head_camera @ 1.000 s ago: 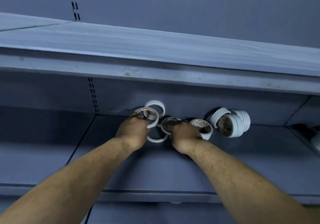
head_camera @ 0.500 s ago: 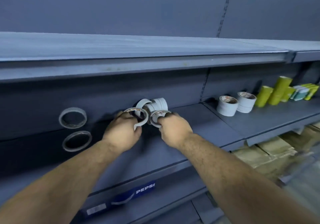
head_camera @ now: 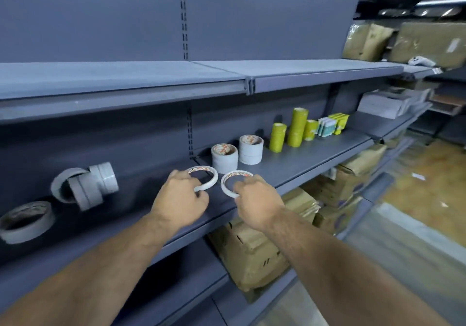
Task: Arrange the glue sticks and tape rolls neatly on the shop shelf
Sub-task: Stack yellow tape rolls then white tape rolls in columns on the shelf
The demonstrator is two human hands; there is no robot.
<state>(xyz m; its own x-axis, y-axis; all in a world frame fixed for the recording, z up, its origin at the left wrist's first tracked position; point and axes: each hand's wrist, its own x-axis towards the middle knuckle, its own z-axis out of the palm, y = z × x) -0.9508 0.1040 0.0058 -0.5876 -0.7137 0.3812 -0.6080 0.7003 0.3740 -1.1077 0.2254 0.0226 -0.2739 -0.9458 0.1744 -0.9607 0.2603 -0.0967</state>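
My left hand (head_camera: 180, 200) grips a thin white tape roll (head_camera: 208, 176) just above the grey shelf (head_camera: 302, 160). My right hand (head_camera: 257, 200) grips a second thin white tape roll (head_camera: 230, 180) beside it. Behind them on the shelf stand two short stacks of white tape rolls (head_camera: 224, 156) (head_camera: 251, 149). Further right are three yellow-green tape stacks (head_camera: 293, 130) and upright small packs (head_camera: 332, 123). On the left lie a jumbled cluster of white tape rolls (head_camera: 85, 187) and a single flat roll (head_camera: 25, 221).
An upper shelf (head_camera: 151, 78) overhangs the working shelf. Brown wrapped parcels (head_camera: 252, 252) fill the space below. More packages (head_camera: 403, 40) sit at the far right, with the aisle floor (head_camera: 416, 194) to the right.
My view has swung right along the shelf. Both hands have carried their thin tape rolls away from the jumbled cluster toward the two white stacks.
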